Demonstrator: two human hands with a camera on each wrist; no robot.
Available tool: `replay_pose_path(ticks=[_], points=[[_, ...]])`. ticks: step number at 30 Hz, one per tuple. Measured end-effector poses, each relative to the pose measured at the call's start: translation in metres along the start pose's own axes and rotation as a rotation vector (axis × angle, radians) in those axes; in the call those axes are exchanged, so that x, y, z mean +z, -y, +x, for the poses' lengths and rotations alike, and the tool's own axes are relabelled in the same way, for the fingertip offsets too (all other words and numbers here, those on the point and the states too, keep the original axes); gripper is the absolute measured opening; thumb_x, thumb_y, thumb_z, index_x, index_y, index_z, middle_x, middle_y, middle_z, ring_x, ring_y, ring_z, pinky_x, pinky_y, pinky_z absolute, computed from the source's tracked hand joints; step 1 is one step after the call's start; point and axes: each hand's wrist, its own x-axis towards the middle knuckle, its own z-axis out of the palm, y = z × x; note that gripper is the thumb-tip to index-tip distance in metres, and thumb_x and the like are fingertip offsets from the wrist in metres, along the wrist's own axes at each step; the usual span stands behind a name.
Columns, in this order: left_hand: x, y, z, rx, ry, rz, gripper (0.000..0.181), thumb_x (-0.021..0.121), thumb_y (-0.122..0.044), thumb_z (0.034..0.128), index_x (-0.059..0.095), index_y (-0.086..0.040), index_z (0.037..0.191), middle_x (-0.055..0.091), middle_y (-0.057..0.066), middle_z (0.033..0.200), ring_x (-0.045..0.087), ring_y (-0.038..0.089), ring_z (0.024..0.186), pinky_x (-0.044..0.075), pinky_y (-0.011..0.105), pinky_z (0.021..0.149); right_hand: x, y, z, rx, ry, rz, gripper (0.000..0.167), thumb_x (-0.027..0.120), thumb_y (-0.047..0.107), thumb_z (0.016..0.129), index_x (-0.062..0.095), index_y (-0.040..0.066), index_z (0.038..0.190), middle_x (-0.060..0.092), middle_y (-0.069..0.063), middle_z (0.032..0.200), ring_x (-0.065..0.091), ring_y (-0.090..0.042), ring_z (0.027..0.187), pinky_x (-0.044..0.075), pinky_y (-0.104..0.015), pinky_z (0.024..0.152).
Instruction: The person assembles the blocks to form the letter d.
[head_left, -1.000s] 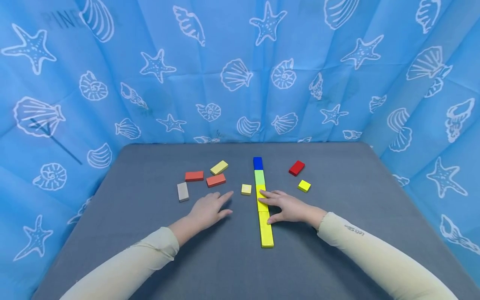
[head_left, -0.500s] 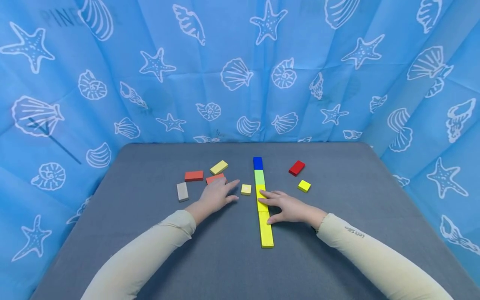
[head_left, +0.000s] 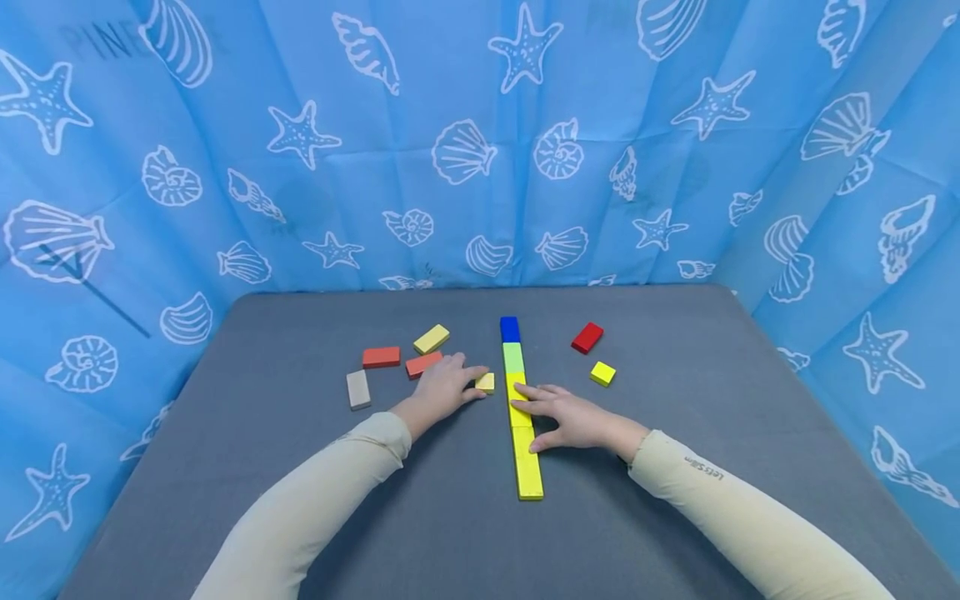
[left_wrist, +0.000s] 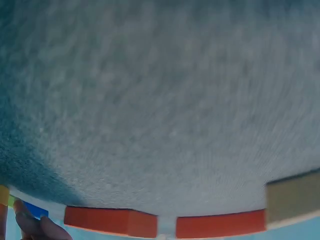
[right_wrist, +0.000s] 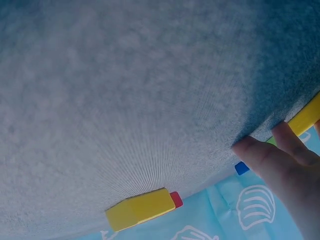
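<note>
blocks [head_left: 381, 357] on the counter [head_left: 435, 500]: four sat loose leftmost, left hand [head_left: 441, 388] bracketed a small pale block [head_left: 487, 383] (couldn't tell if gripped), right hand [head_left: 576, 418] rested spread on the row [head_left: 522, 422], four done so far, two more unplaced past it.

Small pale yellow block [head_left: 487, 383], flat, just left of two long yellow blocks [head_left: 528, 475] end to end.

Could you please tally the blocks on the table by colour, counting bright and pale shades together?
Yellow blocks: 5
Red or orange-red blocks: 3
Blue block: 1
Light green block: 1
Pale grey block: 1
Total: 11
</note>
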Motion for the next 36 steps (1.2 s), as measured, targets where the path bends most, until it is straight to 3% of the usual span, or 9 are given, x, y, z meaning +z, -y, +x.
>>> replay_pose_path(ticks=[8,13,18,23,27,29,31,33,36], points=[[-0.009,0.019,-0.025,-0.051,-0.036,-0.097,0.044,0.069,-0.041,0.0884,0.065,-0.020,0.128,0.048,0.002,0.086,0.041,0.015,0.070,0.035,0.030,0.058,-0.004,0.002,-0.004,-0.010,-0.013,-0.020,0.071,0.072,0.037,0.087,0.045,0.007,0.145,0.027,-0.012,0.157,0.028,-0.040,0.138,0.031,-0.056,0.106],[-0.010,0.035,-0.045,-0.081,-0.052,-0.085,0.043,0.071,-0.039,0.0873,0.066,-0.020,0.126,0.051,0.003,0.090,0.043,0.016,0.074,0.040,0.033,0.063,-0.006,0.000,-0.007,0.007,-0.014,-0.019,0.070,0.073,0.035,0.087,0.045,0.007,0.146,0.027,-0.011,0.157,0.027,-0.040,0.138,0.032,-0.054,0.106],[-0.013,0.049,-0.053,-0.083,-0.051,-0.060,0.048,0.073,-0.040,0.0856,0.064,-0.017,0.127,0.049,0.003,0.087,0.042,0.017,0.073,0.038,0.032,0.062,-0.007,-0.002,-0.008,0.019,-0.008,-0.009,0.070,0.072,0.035,0.088,0.045,0.008,0.146,0.027,-0.011,0.157,0.027,-0.040,0.138,0.032,-0.055,0.106],[-0.019,0.058,-0.048,-0.064,-0.127,-0.101,0.054,0.074,-0.041,0.0850,0.062,-0.013,0.131,0.048,0.004,0.085,0.042,0.018,0.072,0.036,0.032,0.063,-0.008,-0.001,-0.009,0.019,-0.007,-0.006,0.070,0.072,0.035,0.088,0.045,0.008,0.146,0.027,-0.011,0.158,0.026,-0.040,0.138,0.032,-0.055,0.106],[-0.023,0.060,-0.035,-0.066,-0.193,-0.117,0.052,0.071,-0.037,0.0888,0.060,-0.015,0.135,0.057,0.012,0.108,0.053,0.027,0.094,0.045,0.041,0.080,-0.007,0.001,-0.009,0.004,-0.013,-0.010,0.070,0.073,0.035,0.087,0.045,0.007,0.146,0.027,-0.012,0.157,0.027,-0.040,0.138,0.033,-0.055,0.105],[-0.023,0.058,-0.027,-0.084,-0.164,-0.117,0.053,0.068,-0.038,0.0909,0.057,-0.016,0.138,0.054,0.017,0.123,0.051,0.034,0.111,0.042,0.048,0.092,-0.006,0.002,-0.009,-0.003,-0.015,-0.009,0.070,0.073,0.034,0.087,0.045,0.007,0.146,0.027,-0.012,0.157,0.027,-0.041,0.138,0.033,-0.055,0.105],[-0.022,0.055,-0.020,-0.101,-0.104,-0.095,0.055,0.065,-0.040,0.0929,0.052,-0.018,0.142,0.052,0.018,0.126,0.047,0.035,0.117,0.039,0.050,0.095,-0.005,0.003,-0.008,-0.007,-0.014,-0.011,0.070,0.073,0.034,0.087,0.045,0.007,0.146,0.027,-0.012,0.157,0.027,-0.041,0.138,0.033,-0.056,0.105],[-0.019,0.053,-0.014,-0.115,-0.055,-0.059,0.056,0.062,-0.043,0.0942,0.049,-0.020,0.144,0.052,0.016,0.122,0.048,0.032,0.112,0.040,0.046,0.091,-0.003,0.004,-0.007,-0.012,-0.012,-0.012,0.070,0.073,0.034,0.087,0.045,0.007,0.146,0.027,-0.012,0.157,0.027,-0.042,0.138,0.033,-0.055,0.105],[-0.016,0.053,-0.009,-0.150,-0.038,-0.007,0.054,0.061,-0.042,0.0947,0.050,-0.023,0.144,0.053,0.012,0.111,0.048,0.027,0.097,0.038,0.041,0.081,-0.001,0.005,-0.005,-0.016,-0.008,-0.014,0.070,0.072,0.035,0.088,0.044,0.007,0.146,0.026,-0.012,0.158,0.026,-0.042,0.138,0.033,-0.055,0.105]])
